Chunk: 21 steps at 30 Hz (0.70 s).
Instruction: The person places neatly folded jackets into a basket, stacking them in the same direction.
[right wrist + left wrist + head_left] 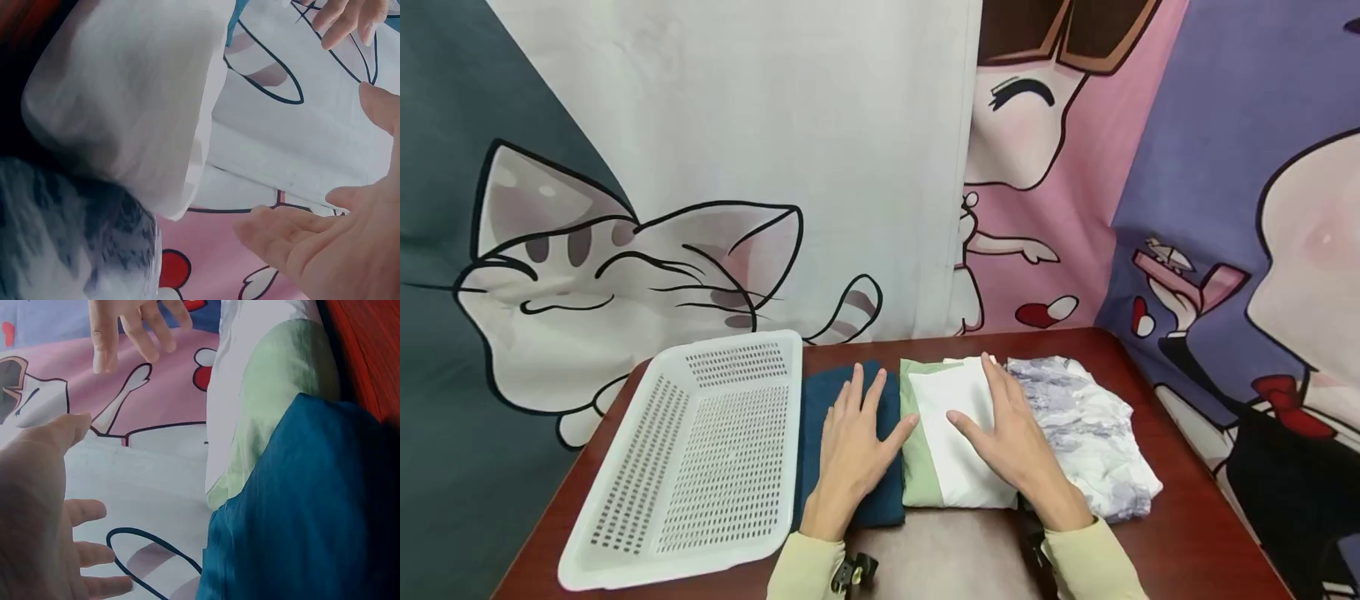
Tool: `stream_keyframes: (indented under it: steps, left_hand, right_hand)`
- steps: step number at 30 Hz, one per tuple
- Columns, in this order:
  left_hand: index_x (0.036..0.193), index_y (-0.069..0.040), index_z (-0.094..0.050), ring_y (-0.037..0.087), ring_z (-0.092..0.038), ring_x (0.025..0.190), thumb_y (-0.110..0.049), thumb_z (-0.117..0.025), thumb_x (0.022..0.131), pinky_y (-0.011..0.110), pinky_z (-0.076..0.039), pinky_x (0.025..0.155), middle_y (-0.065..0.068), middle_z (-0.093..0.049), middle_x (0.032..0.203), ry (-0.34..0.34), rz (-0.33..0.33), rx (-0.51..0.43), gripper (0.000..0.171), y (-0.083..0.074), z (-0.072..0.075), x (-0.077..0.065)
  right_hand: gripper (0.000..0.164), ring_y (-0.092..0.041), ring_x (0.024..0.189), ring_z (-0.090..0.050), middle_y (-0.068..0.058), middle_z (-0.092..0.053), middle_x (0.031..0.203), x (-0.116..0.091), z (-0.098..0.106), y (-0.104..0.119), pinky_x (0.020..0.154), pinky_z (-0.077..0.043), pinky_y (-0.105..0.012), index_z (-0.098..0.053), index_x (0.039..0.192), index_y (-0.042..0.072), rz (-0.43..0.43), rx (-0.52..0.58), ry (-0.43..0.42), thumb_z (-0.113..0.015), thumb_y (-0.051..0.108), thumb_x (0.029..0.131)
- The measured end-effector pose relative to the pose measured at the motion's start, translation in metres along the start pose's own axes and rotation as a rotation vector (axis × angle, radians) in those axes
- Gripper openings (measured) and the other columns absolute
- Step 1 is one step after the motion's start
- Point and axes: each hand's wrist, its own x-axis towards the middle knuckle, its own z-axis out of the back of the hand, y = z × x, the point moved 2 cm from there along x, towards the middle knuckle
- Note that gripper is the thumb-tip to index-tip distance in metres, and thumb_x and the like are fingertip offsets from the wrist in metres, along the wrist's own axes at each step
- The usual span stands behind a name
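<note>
In the head view my left hand (pixel 856 442) hovers over a folded dark blue cloth (pixel 883 492), fingers spread and nothing in them. My right hand (pixel 1011 433) is held above a folded green and white cloth (pixel 955 450), its fingers straight and holding nothing. Right of that lies a folded white cloth with grey-purple marbling (pixel 1093 442). The left wrist view shows the left hand (pixel 37 506) apart from the blue cloth (pixel 312 519). In the right wrist view the right hand (pixel 337 244) is apart from the white part of the cloth (pixel 131 106).
A white perforated plastic basket (pixel 730 458) stands on the left of the dark red-brown table (pixel 1195 533), beside the blue cloth. Behind the table hangs a printed cartoon curtain (pixel 880 167). Black straps with small devices (pixel 853 573) sit at the wrists.
</note>
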Motion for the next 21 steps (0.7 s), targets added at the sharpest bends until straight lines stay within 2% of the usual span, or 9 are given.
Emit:
stream_keyframes:
  steps: [4, 7, 13, 21]
  left_hand:
    - [0.166, -0.022, -0.04, 0.044, -0.04, 0.149, -0.064, -0.064, 0.098, 0.069, -0.043, 0.107, 0.018, -0.031, 0.171, -0.034, 0.038, -0.034, 0.084, 0.005, 0.0, -0.013]
    - [0.165, -0.02, -0.042, 0.043, -0.046, 0.144, -0.057, -0.068, 0.099, 0.067, -0.048, 0.102, 0.018, -0.037, 0.168, -0.076, 0.055, -0.062, 0.08, 0.007, -0.001, -0.017]
    - [0.152, -0.011, -0.057, 0.039, -0.057, 0.133, -0.032, -0.077, 0.098, 0.062, -0.053, 0.096, 0.016, -0.053, 0.155, -0.146, 0.116, -0.107, 0.061, 0.01, -0.001, -0.019]
    - [0.155, -0.007, -0.051, 0.045, -0.054, 0.132, -0.023, -0.08, 0.095, 0.063, -0.052, 0.095, 0.024, -0.049, 0.154, -0.142, 0.154, -0.083, 0.069, 0.011, -0.005, -0.02]
  right_hand:
    - [0.105, -0.043, 0.149, -0.039, -0.025, -0.035, 0.164, -0.008, -0.01, 0.002, 0.113, -0.038, -0.067, -0.022, 0.171, 0.015, -0.018, 0.058, 0.011, -0.085, 0.04, 0.092]
    - [0.104, -0.042, 0.142, -0.049, -0.023, -0.04, 0.161, -0.01, -0.012, 0.005, 0.108, -0.044, -0.065, -0.025, 0.171, 0.02, -0.001, 0.089, -0.003, -0.089, 0.033, 0.089]
    - [0.101, -0.04, 0.131, -0.059, -0.022, -0.05, 0.152, -0.01, -0.016, 0.012, 0.103, -0.049, -0.062, -0.03, 0.169, 0.016, 0.044, 0.132, 0.003, -0.09, 0.023, 0.088]
    - [0.103, -0.041, 0.126, -0.063, -0.026, -0.053, 0.148, -0.007, -0.03, 0.02, 0.098, -0.055, -0.057, -0.028, 0.169, 0.01, 0.077, 0.197, -0.014, -0.091, 0.014, 0.087]
